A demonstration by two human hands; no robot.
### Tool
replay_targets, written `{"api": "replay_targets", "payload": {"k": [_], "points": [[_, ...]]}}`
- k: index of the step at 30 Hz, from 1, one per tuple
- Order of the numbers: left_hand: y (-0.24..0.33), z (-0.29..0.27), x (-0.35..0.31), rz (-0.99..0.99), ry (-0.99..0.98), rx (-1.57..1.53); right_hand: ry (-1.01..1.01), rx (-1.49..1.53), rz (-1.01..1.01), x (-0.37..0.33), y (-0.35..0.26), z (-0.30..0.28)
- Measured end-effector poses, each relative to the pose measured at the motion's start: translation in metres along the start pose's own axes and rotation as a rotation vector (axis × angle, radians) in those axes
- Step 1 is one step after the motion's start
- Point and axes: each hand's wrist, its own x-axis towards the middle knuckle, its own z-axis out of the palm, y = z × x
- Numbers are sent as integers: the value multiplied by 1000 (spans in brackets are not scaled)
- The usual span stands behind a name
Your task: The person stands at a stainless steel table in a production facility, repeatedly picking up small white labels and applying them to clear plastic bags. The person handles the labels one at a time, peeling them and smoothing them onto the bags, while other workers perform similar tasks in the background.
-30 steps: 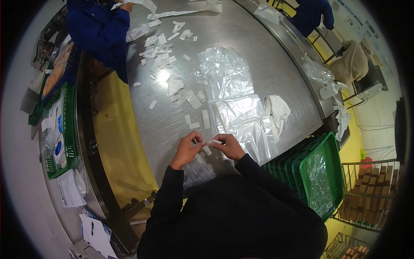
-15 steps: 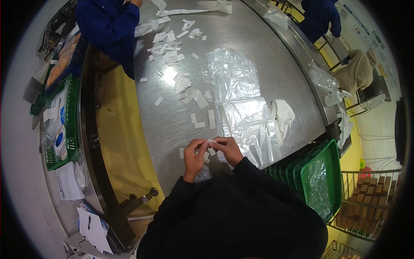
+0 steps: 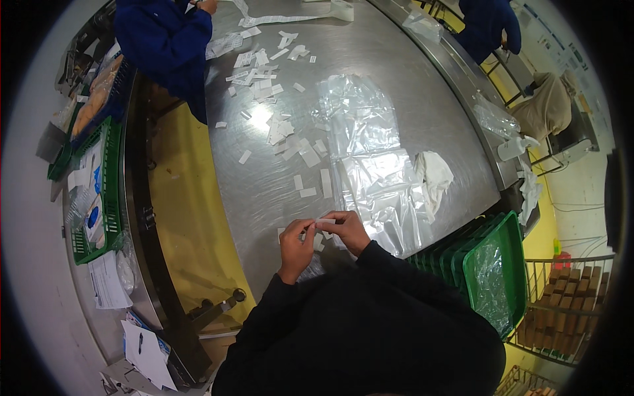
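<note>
My left hand (image 3: 296, 251) and my right hand (image 3: 350, 232) meet fingertip to fingertip over the near side of the steel table (image 3: 264, 198). Both are closed in a pinch on one small white label (image 3: 325, 222), partly covered by the fingers. Several more white labels lie under and beside my hands. Farther off, loose white label pieces (image 3: 281, 127) are scattered across the tabletop. Right of them, clear plastic bags (image 3: 373, 175) lie flat in overlapping layers, reaching close to my right hand. A crumpled white cloth (image 3: 433, 178) rests against their right edge.
Stacked green crates (image 3: 496, 284) stand by the table's near right corner. At the far left, a person in a blue top (image 3: 168, 46) works near a long label strip (image 3: 284, 18). A green basket (image 3: 99, 191) sits on the left bench. A spray bottle (image 3: 515, 148) stands at right.
My fingers have shifted slightly around the label, which now shows as a flatter strip between them. The whole view has moved a little; the table's contents keep their places.
</note>
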Motion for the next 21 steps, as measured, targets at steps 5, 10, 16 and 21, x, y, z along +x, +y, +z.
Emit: {"api": "replay_targets", "payload": {"k": [5,10,16,21], "points": [[-18,-1,-1,-172,-74,-126,8,-52,3,-1,1,1],[-48,-12,-1,-406,112,-451,119,-116,94,2,6,-1],[-23,-8,6,-188,413,-388,506,-517,-447,4,25,2],[2,20,-6,97,331,-55,182,-204,-331,-14,-18,9]]}}
